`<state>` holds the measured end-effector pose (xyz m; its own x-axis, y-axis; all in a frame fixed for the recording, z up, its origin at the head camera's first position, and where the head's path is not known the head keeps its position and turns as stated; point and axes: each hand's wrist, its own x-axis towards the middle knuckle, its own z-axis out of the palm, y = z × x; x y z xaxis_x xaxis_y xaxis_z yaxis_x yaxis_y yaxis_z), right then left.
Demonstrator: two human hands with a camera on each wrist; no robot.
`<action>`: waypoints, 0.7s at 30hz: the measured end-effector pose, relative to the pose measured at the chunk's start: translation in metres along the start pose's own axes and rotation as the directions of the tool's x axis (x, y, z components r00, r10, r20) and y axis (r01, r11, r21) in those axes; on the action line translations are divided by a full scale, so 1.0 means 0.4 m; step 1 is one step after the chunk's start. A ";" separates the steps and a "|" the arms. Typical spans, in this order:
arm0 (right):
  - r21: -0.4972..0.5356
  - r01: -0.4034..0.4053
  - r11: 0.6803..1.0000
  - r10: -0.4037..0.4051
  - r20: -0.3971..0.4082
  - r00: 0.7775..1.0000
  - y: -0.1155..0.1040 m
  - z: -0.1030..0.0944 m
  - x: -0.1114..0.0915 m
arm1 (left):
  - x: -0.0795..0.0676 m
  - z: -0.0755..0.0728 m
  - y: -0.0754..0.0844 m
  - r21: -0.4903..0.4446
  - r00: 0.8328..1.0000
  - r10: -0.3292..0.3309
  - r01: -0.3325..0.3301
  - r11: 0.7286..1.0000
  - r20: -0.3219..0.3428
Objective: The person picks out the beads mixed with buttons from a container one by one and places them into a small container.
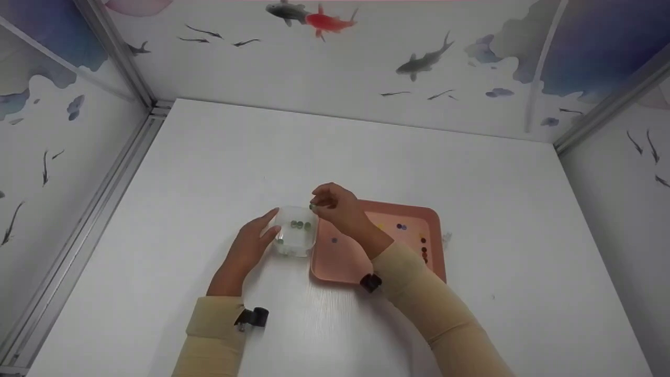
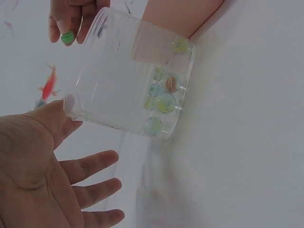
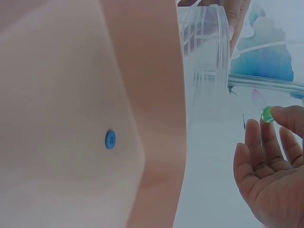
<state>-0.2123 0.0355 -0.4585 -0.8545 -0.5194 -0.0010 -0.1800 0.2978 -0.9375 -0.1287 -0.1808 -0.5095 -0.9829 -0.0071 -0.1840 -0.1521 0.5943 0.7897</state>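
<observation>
In the head view my left hand [image 1: 248,243] is at the left side of a clear plastic container [image 1: 297,243]. Its thumb and a finger grip the rim, while the other fingers stretch out apart from the wall in the left wrist view. Several glass marbles [image 2: 165,103] lie on the container's bottom, some with yellow or reddish swirls. Above the container's right rim, my right hand [image 1: 340,209] pinches a green marble [image 3: 267,114] between thumb and fingertip. The marble also shows near the container's mouth in the left wrist view.
A pink-orange tray [image 1: 340,276] stands right beside the container, partly hidden by my right forearm. It holds several small coloured pieces; one is a blue button [image 3: 110,139]. A small clear item [image 1: 446,237] lies by the tray's right edge. Patterned panels [image 1: 345,68] border the white table.
</observation>
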 end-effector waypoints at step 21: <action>-0.165 -0.022 0.986 0.034 0.070 0.997 -0.010 0.033 -0.005 | 0.001 -0.001 0.002 0.009 1.000 -0.011 0.011 1.000 0.005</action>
<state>-0.2035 0.0250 -0.4594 -0.8239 -0.5639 -0.0572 -0.2391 0.4374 -0.8669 -0.1292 -0.1807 -0.5087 -0.9805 -0.0096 -0.1961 -0.1623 0.6016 0.7821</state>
